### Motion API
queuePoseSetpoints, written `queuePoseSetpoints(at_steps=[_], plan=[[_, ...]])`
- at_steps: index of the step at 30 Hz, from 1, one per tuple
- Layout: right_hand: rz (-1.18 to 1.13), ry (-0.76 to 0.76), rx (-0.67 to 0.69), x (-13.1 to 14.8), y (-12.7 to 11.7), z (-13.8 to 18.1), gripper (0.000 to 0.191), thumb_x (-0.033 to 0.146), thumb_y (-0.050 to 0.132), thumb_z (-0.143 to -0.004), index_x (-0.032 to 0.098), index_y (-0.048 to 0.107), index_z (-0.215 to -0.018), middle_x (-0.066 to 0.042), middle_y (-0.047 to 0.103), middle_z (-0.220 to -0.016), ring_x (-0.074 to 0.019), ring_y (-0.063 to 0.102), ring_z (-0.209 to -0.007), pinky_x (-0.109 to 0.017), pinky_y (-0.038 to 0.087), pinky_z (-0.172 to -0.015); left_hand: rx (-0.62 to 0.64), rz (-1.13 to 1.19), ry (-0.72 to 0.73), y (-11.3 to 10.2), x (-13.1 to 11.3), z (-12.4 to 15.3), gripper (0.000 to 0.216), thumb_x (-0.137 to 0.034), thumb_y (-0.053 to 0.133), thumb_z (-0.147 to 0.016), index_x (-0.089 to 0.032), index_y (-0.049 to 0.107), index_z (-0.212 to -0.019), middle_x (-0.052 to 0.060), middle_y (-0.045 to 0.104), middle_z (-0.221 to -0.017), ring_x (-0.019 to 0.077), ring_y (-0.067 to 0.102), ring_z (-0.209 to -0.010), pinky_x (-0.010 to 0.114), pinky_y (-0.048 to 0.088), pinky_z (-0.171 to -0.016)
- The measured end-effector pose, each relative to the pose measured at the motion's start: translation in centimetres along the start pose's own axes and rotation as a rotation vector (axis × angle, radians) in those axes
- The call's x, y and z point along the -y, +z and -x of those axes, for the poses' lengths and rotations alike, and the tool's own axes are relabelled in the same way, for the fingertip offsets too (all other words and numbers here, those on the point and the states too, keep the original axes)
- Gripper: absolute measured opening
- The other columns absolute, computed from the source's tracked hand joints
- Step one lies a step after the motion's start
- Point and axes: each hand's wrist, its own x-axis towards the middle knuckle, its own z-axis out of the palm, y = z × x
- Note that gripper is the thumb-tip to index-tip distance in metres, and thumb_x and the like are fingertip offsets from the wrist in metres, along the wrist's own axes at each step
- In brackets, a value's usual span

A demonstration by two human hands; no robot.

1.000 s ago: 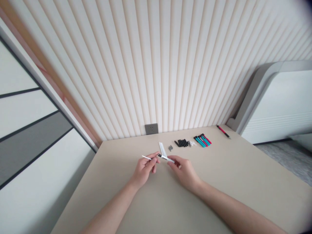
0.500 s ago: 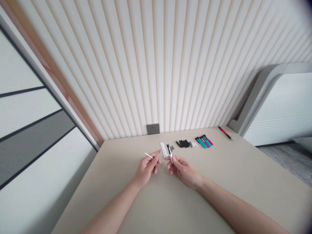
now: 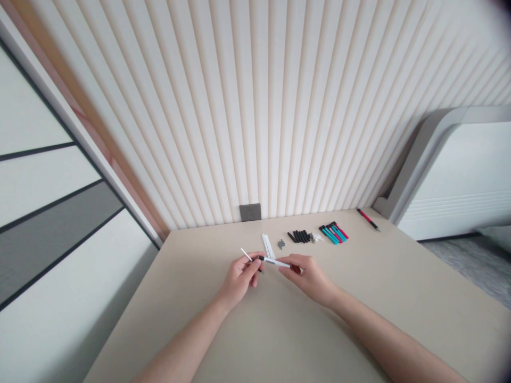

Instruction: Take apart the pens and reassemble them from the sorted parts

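Note:
My left hand (image 3: 241, 276) is closed on a thin white pen refill (image 3: 246, 254), which slants up to the left. A dark grip with a pointed tip shows under its fingers, partly hidden. Pinched in my right hand (image 3: 305, 274) is a white pen barrel (image 3: 277, 262), lying almost level and pointing left. The barrel's black end meets the left thumb and fingertips. Just behind the barrel, several white refills (image 3: 268, 246) lie side by side on the table. A little pile of small grey parts (image 3: 281, 244) is to their right.
On the beige table (image 3: 247, 330), several black grips (image 3: 299, 236) lie in a row beside small clear and metallic bits (image 3: 316, 237). Several teal and red pen barrels (image 3: 334, 233) sit farther right, then a red-and-black pen (image 3: 368, 219). A ribbed wall with a socket (image 3: 250, 212) stands behind.
My right hand has turned the white barrel from upright to nearly level, its black end now at my left fingertips. My left hand stays nearly in place with the refill.

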Motion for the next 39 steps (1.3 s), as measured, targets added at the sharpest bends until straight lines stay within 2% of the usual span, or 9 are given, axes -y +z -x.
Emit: queuePoseSetpoints(at_steps=[7, 10, 14, 19, 24, 31, 33, 35, 39], plan=[[0.084, -0.075, -0.009, -0.3, -0.7, -0.1, 0.038, 0.047, 0.051, -0.090, 0.019, 0.071, -0.107, -0.003, 0.062, -0.072, -0.0130, 0.050, -0.062, -0.024, 0.041, -0.060, 0.032, -0.026, -0.006, 0.0, 0.3, -0.1, 0.036, -0.043, 0.060, -0.086, -0.013, 0.064, -0.106, 0.003, 0.062, -0.079, 0.0051, 0.048, -0.046, 0.020, 0.030, -0.045], [0.161, -0.010, -0.177, -1.8, -2.0, -0.6, 0.043, 0.047, 0.043, -0.093, 0.016, 0.070, -0.106, -0.006, 0.065, -0.076, -0.0158, 0.053, -0.065, -0.026, 0.043, -0.060, 0.005, -0.024, -0.002, 0.0, 0.4, -0.2, 0.035, -0.042, 0.059, -0.087, -0.013, 0.064, -0.105, 0.003, 0.062, -0.079, 0.0048, 0.047, -0.045, 0.020, 0.030, -0.045], [0.552, 0.241, -0.468, -5.1, -5.6, -1.1, 0.034, 0.037, 0.042, -0.094, 0.019, 0.070, -0.099, -0.009, 0.067, -0.094, -0.0197, 0.059, -0.081, -0.028, 0.042, -0.070, -0.033, -0.008, 0.000, 0.0, 0.5, -0.3, 0.036, -0.041, 0.059, -0.087, -0.013, 0.063, -0.109, 0.004, 0.063, -0.081, 0.0046, 0.046, -0.045, 0.020, 0.031, -0.045], [0.860, 0.485, -0.292, -8.7, -7.6, -1.0, 0.026, 0.029, 0.047, -0.091, 0.022, 0.070, -0.100, -0.009, 0.066, -0.103, -0.0234, 0.060, -0.096, -0.030, 0.042, -0.076, -0.050, 0.004, -0.001, 0.1, 0.5, -0.4, 0.037, -0.041, 0.059, -0.086, -0.012, 0.062, -0.110, 0.004, 0.063, -0.081, 0.0047, 0.045, -0.045, 0.020, 0.032, -0.045], [0.923, 0.482, -0.240, -10.1, -6.9, -0.9, 0.026, 0.029, 0.048, -0.091, 0.022, 0.071, -0.100, -0.011, 0.066, -0.103, -0.0262, 0.060, -0.098, -0.034, 0.042, -0.078, -0.059, 0.014, -0.011, 0.2, 0.4, -0.4, 0.037, -0.042, 0.061, -0.085, -0.012, 0.063, -0.108, 0.004, 0.064, -0.081, 0.0049, 0.045, -0.044, 0.020, 0.031, -0.045], [0.902, 0.494, -0.255, -10.0, -7.0, -1.1, 0.025, 0.028, 0.048, -0.091, 0.020, 0.071, -0.083, -0.011, 0.068, -0.091, -0.0254, 0.063, -0.088, -0.035, 0.042, -0.073, -0.080, 0.030, -0.014, 0.1, 0.2, -0.5, 0.039, -0.043, 0.062, -0.083, -0.012, 0.063, -0.107, 0.004, 0.063, -0.081, 0.0046, 0.044, -0.043, 0.020, 0.030, -0.043], [0.881, 0.473, -0.291, -9.6, -7.2, -1.2, 0.026, 0.027, 0.047, -0.091, 0.020, 0.070, -0.081, -0.010, 0.068, -0.090, -0.0246, 0.063, -0.085, -0.035, 0.043, -0.073, -0.096, 0.033, -0.009, 0.1, 0.3, -0.6, 0.039, -0.043, 0.062, -0.083, -0.012, 0.062, -0.106, 0.004, 0.063, -0.080, 0.0045, 0.044, -0.043, 0.020, 0.030, -0.043], [0.822, 0.360, -0.358, -8.8, -7.1, -1.3, 0.026, 0.028, 0.046, -0.092, 0.020, 0.069, -0.084, -0.009, 0.068, -0.090, -0.0236, 0.063, -0.086, -0.035, 0.043, -0.076, -0.113, 0.039, -0.006, 0.0, 0.3, -0.6, 0.039, -0.043, 0.062, -0.083, -0.012, 0.062, -0.106, 0.003, 0.063, -0.080, 0.0043, 0.044, -0.043, 0.019, 0.029, -0.042], [0.565, -0.076, -0.440, -5.8, -5.4, -1.3, 0.026, 0.034, 0.046, -0.096, 0.020, 0.068, -0.096, -0.009, 0.067, -0.096, -0.0207, 0.061, -0.090, -0.033, 0.045, -0.083, -0.126, 0.060, -0.010, 0.1, 0.3, -0.7, 0.040, -0.044, 0.063, -0.082, -0.012, 0.063, -0.106, 0.003, 0.064, -0.080, 0.0040, 0.044, -0.043, 0.019, 0.029, -0.042]])
